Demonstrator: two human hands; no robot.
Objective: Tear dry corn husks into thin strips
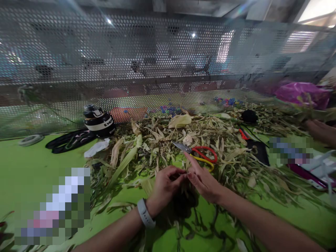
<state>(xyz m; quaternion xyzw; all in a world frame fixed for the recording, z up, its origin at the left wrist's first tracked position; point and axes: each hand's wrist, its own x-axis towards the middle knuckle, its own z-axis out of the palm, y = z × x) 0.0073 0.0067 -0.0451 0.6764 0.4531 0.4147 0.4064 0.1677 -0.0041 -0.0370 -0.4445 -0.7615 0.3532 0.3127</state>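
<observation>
In the lower middle, my left hand, with a pale watch band on its wrist, pinches a small piece of dried plant between thumb and fingers. My right hand meets it there, thumb pressed at the same piece and index finger stretched forward. The exact shape of the piece is mostly hidden by the fingers. Just beyond my right fingertips lie scissors with one red and one yellow handle, blades pointing left. They rest on a wide heap of dry husks and leaves.
A black bottle stands at the back left near a black strap and a white tissue. Perforated metal mesh rises behind the green tabletop. At right are another person's hand and a magenta bag.
</observation>
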